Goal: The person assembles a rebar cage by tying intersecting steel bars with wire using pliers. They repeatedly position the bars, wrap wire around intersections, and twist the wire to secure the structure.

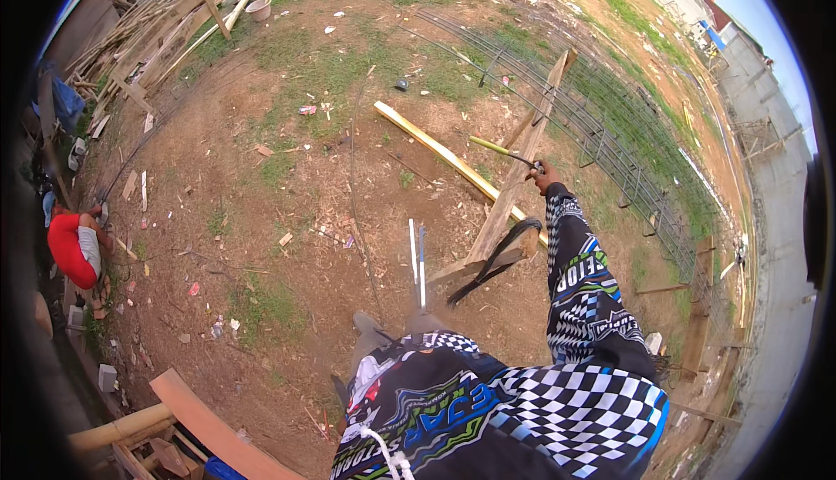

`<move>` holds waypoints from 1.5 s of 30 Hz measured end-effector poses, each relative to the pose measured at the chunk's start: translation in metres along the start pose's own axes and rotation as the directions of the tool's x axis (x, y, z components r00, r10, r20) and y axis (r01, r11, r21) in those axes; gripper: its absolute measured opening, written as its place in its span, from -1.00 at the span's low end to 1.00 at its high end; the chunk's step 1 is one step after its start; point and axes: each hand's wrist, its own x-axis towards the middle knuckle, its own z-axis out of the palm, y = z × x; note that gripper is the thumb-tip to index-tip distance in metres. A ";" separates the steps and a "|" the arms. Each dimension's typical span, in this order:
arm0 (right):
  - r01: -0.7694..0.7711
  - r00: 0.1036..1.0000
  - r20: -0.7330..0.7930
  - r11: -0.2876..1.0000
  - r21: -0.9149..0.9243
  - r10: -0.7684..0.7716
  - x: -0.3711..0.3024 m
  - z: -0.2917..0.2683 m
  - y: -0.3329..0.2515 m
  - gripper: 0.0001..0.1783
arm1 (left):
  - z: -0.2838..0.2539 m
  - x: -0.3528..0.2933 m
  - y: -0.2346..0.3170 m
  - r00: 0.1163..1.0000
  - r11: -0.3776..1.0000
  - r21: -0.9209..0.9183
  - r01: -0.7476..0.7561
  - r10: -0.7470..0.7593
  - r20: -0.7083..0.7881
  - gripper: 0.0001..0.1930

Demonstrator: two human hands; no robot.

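One hand shows plainly: my right hand (545,175), at the end of a checkered sleeve, has its grip clenched around a slim tool (501,150) with a yellow-green handle and a dark, thin metal tip. The tool runs up and to the left from the grip, held in the air above a slanted wooden plank (509,188). Just beyond the grip lies a long rebar cage (610,145). I cannot see my left hand.
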 end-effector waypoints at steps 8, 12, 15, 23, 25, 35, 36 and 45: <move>0.098 0.995 0.015 0.935 -0.340 -0.099 -0.027 0.014 -0.119 -0.29 | -0.070 0.029 0.230 0.982 0.945 0.303 -0.120 0.157 -0.101 -0.78; 0.101 0.994 0.079 0.837 -0.537 -0.070 -0.031 -0.002 -0.131 -0.22 | -0.054 0.031 0.395 0.859 0.878 0.237 -0.416 0.465 -0.214 -0.73; 0.164 0.953 0.299 0.739 -0.653 0.053 -0.005 -0.017 -0.151 -0.18 | -0.004 0.020 0.495 0.705 0.745 0.037 -0.666 0.646 -0.293 -0.68; 0.474 0.729 0.444 0.852 0.220 -0.521 0.016 0.032 -0.316 -0.21 | 0.321 -0.262 0.642 0.357 0.474 -0.584 -0.660 0.881 0.311 -0.72; 0.386 0.672 0.479 0.819 0.424 -0.565 0.011 0.085 -0.343 -0.28 | 0.374 -0.320 0.648 0.255 0.524 -0.637 -0.565 0.845 0.469 -0.74; -0.232 0.897 0.408 0.603 0.763 -0.170 0.025 0.115 -0.295 -0.69 | 0.509 -0.297 0.736 -0.179 0.700 -0.076 -0.710 -0.075 0.981 -0.65; -0.251 0.915 0.392 0.631 0.734 -0.093 0.028 0.122 -0.281 -0.70 | 0.530 -0.308 0.741 -0.107 0.499 0.013 -0.866 -0.213 0.971 -0.63; -0.243 0.952 0.000 0.757 0.607 0.306 0.013 0.047 -0.300 -0.71 | 0.647 -0.396 0.736 -0.438 0.217 -0.387 -0.896 -0.572 0.693 -0.78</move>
